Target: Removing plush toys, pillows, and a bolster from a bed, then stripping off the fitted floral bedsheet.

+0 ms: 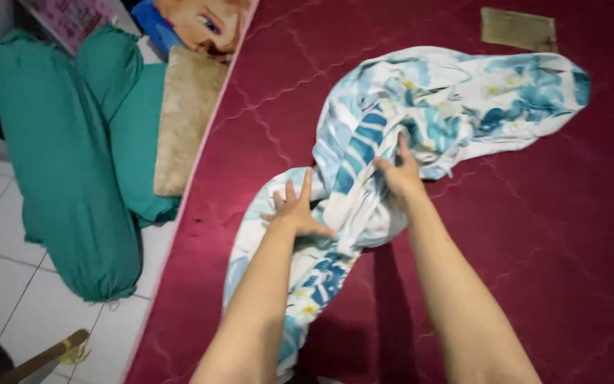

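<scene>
A crumpled white and blue floral cloth (456, 99) lies stretched across a dark red quilted mattress (563, 235). My left hand (294, 210) rests flat on the cloth's lower part, fingers spread. A little higher and to the right, my right hand (399, 174) has its fingers tucked into a bunched fold near the cloth's middle. Both forearms reach in from the bottom of the view.
Two green bolster pillows (65, 156) and a tan cushion (186, 114) lie on the white tiled floor (8, 284) left of the mattress. A flat brownish piece (519, 28) lies on the mattress at the top right. A wooden handle (44, 359) shows at bottom left.
</scene>
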